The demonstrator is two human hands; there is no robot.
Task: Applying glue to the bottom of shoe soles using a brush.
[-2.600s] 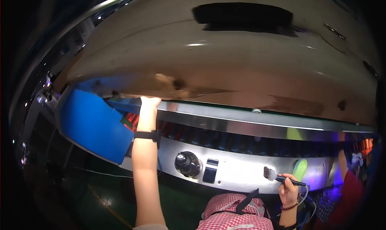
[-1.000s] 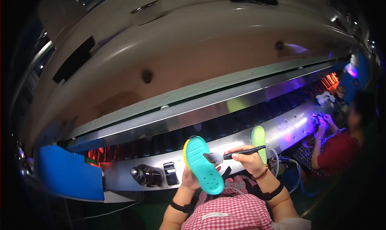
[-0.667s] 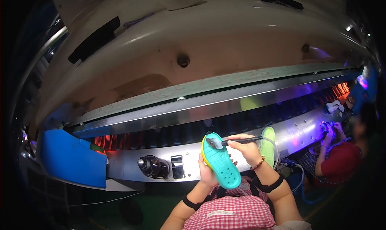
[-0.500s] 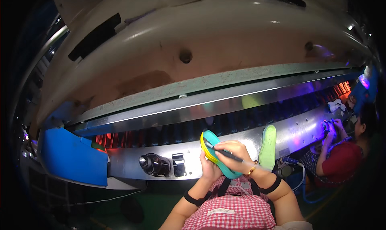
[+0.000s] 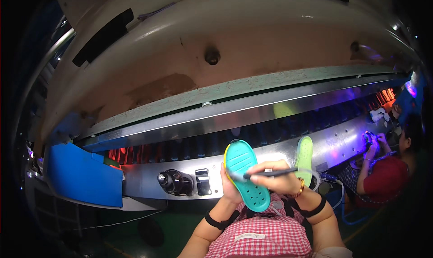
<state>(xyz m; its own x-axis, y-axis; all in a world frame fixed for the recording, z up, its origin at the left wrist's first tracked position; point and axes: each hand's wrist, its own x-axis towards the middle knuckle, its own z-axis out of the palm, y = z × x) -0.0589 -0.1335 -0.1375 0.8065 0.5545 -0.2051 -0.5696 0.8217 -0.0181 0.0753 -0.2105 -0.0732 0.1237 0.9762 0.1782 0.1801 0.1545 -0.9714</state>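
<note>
My left hand [image 5: 230, 189] is closed round the left edge of a turquoise shoe sole [image 5: 241, 158] with a yellow side rim, keeping it tilted up in front of my apron. Ridges cross its upper part, and small holes dot the lower end. In my right hand [image 5: 280, 181] is a slim black-handled brush [image 5: 287, 171] with a pale tube at its rear end. Its tip is blurred and lies over the sole's middle, near the left edge. A light green sole [image 5: 305, 150] lies on the metal ledge, just beyond my right hand.
On the metal ledge [image 5: 144, 179] stand a dark bottle-shaped container [image 5: 177, 182] and a black rectangular object [image 5: 203, 182]. Behind runs a dark slatted conveyor [image 5: 198, 153] under a large pale machine housing [image 5: 158, 50]. A blue cover [image 5: 85, 174] is at left; a co-worker [image 5: 385, 181] sits at right.
The turquoise sole has turned so its broad face shows more fully. My right hand has shifted right and slightly down, with the brush swung closer to level across the sole.
</note>
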